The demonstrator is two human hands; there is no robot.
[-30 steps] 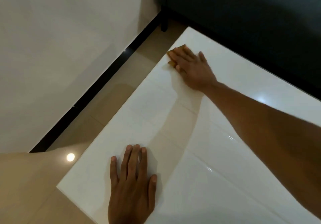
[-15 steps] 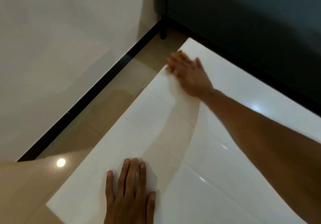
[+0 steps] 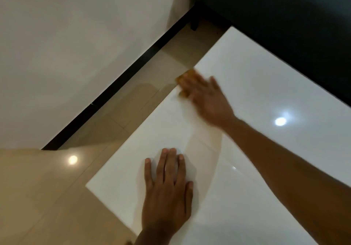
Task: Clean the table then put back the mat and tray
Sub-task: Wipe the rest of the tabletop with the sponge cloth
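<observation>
A glossy white table (image 3: 247,85) fills the right and lower part of the head view. My right hand (image 3: 207,98) lies flat on an orange cloth (image 3: 187,77) at the table's left edge, fingers stretched over it; only the cloth's far end shows past my fingertips, and the hand is blurred. My left hand (image 3: 167,189) rests palm down on the table near its front left corner, fingers straight and together. No mat or tray is in view.
Beige floor tiles (image 3: 47,197) lie left of the table, bounded by a black skirting strip (image 3: 117,96) under a pale wall. A dark sofa or cabinet (image 3: 284,12) stands close behind the table's far edge, with a dark leg (image 3: 194,25) at the corner.
My right hand with the cloth has slid along the table's left edge towards me, away from the far corner. My left hand stays pressed flat in the same place.
</observation>
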